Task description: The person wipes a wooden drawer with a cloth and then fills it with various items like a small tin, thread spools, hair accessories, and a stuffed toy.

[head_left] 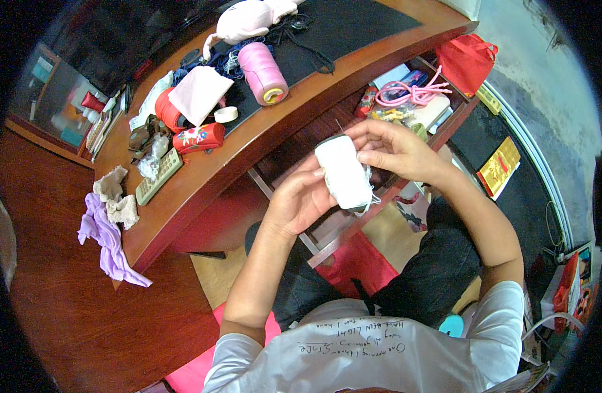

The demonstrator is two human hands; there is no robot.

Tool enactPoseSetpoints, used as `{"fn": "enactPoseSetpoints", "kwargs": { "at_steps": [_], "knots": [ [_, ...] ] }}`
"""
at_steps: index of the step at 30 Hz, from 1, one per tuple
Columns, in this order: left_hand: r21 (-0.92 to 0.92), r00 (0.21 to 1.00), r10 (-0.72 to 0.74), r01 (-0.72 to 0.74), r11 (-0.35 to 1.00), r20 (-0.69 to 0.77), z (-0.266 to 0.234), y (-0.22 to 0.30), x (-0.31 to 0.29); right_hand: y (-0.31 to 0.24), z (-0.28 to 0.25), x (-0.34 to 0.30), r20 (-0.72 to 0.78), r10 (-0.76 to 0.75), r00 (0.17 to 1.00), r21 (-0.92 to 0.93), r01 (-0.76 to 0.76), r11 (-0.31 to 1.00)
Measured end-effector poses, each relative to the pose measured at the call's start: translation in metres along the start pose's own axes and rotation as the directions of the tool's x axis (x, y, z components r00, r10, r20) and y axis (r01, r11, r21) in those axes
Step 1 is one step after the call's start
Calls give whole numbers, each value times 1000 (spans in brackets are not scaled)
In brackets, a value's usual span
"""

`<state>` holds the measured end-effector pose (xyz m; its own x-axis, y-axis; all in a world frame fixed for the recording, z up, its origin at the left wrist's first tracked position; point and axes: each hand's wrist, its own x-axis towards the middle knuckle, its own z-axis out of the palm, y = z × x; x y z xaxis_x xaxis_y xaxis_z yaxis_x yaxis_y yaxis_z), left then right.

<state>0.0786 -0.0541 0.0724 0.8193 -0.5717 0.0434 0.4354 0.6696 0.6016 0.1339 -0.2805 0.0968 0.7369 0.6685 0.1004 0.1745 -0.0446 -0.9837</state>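
Over the pulled-out drawer (268, 187) I hold a bundle of white thread (343, 171) wound on a dark core. Loose strands hang from its lower end. My left hand (300, 200) grips its left side, with the thumb on the front and the fingers behind. On the other side my right hand (396, 152) pinches the upper right edge, its fingertips partly hidden behind the thread. A thin dark line like a needle (340, 124) sticks up by the right fingers.
On the desk (203, 180) lie a pink thread cone (262, 73), pale pink cloth (201, 95), a red embroidered case (199, 138), a remote control (159, 177) and purple cloth (104, 239). The drawer's right part holds pink cord (412, 92); a red bag (465, 62) sits at its corner.
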Motion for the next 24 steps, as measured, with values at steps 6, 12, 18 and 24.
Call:
{"fn": "enactPoseSetpoints", "kwargs": {
  "at_steps": [6, 12, 18, 24],
  "knots": [
    [-89, 998, -43, 39, 995, -45, -4, -9, -1, -5, 4, -2, 13, 90, 996, 9, -90, 996],
    [1, 994, -10, 10, 1000, -112, -2, -12, -1, -6, 4, -1, 38, 80, 996, -24, -79, 997],
    [198, 969, 81, -34, 980, -235, 11, -20, 2, 4, 17, 2, 80, -33, 996, -37, 36, 999],
    [905, 897, 405, -15, 425, -176, 26, -2, -38, 9, 10, 4, -56, 186, 981, 67, -182, 981]
  ]
}}
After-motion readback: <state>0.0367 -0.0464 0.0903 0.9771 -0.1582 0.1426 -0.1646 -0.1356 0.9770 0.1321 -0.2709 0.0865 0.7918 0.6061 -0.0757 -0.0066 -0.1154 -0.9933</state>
